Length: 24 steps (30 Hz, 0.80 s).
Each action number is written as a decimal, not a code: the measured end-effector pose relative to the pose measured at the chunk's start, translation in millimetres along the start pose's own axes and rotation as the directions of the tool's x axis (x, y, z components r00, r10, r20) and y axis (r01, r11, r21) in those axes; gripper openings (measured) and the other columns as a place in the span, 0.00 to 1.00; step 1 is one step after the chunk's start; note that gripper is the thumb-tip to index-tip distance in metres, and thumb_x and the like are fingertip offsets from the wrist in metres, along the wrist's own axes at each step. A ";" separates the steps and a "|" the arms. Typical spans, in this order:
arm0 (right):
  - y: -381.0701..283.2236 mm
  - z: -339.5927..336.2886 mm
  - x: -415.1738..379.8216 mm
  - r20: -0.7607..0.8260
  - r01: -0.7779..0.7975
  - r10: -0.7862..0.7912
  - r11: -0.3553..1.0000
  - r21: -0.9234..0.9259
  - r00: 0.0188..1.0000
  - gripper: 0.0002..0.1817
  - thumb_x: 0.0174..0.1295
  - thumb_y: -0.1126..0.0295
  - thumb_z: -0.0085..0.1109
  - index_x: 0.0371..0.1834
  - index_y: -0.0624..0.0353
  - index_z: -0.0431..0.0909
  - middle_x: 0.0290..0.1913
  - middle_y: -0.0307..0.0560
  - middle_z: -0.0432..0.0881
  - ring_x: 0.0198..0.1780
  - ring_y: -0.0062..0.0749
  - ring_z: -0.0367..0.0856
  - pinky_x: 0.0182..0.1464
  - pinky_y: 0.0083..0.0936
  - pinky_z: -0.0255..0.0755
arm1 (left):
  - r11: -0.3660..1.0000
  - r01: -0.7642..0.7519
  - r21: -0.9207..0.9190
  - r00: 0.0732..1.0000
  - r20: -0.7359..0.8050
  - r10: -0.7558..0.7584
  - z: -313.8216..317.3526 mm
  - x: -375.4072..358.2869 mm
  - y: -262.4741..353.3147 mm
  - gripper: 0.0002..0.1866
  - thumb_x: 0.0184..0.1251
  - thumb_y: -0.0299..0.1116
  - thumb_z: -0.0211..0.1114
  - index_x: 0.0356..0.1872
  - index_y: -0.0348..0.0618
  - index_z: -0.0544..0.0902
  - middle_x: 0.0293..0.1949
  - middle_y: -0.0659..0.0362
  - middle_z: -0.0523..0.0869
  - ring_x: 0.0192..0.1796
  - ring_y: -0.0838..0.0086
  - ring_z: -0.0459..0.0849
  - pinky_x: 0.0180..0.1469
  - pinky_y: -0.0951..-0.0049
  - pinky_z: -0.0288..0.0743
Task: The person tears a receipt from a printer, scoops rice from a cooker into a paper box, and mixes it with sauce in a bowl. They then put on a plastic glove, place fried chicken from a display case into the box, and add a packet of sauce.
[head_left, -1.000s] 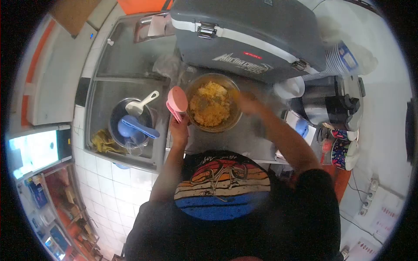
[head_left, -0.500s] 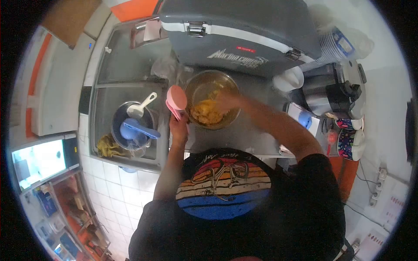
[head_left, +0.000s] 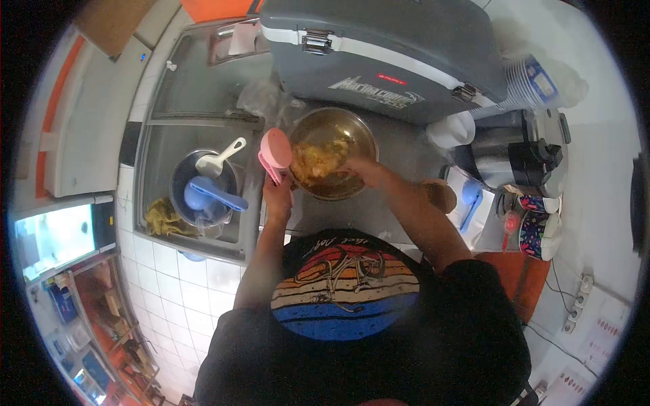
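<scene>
A round metal bowl (head_left: 363,132) on the steel counter holds a yellow-orange food mixture (head_left: 317,161). My left hand (head_left: 277,194) is closed round the handle of a pink scoop (head_left: 275,149), which stands up beside the bowl's left rim. My right hand (head_left: 362,170) reaches over the right side of the bowl, its fingertips at the mixture. Whether those fingers hold anything cannot be made out.
A sink (head_left: 252,145) on the left contains a dark bowl (head_left: 232,177) with a white scoop (head_left: 210,164) and a blue scoop (head_left: 215,193), near a yellowish cloth (head_left: 161,218). Behind stands a grey case (head_left: 379,61). Stacked cups (head_left: 525,84) and a metal appliance (head_left: 497,150) are at right.
My right hand has moved lower and toward the bowl's right side, and the mixture lies further up and left. My left hand still holds the pink scoop.
</scene>
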State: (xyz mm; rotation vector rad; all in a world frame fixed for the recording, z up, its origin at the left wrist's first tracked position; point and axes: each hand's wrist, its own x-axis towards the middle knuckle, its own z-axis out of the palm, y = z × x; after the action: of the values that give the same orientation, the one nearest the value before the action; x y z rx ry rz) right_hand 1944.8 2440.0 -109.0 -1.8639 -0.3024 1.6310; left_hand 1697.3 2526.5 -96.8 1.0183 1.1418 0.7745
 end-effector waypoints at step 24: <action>-100.6 -1.7 -33.7 -0.065 0.084 -0.386 0.357 -0.930 0.920 0.24 0.55 0.61 0.60 0.55 0.59 0.75 0.54 0.57 0.79 0.49 0.48 0.81 0.44 0.44 0.75 | 0.995 -0.102 -0.020 0.992 0.070 0.103 -2.3 -2.0 -1.0 0.11 0.66 0.36 0.63 0.40 0.40 0.77 0.31 0.63 0.80 0.30 0.77 0.75 0.30 0.72 0.69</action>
State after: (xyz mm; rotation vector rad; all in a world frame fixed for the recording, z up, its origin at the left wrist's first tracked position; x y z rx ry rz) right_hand 1962.7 2498.3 -22.3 -2.6118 -1.5705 0.9469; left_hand 1694.6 2524.9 -97.2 1.0892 1.0277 0.8212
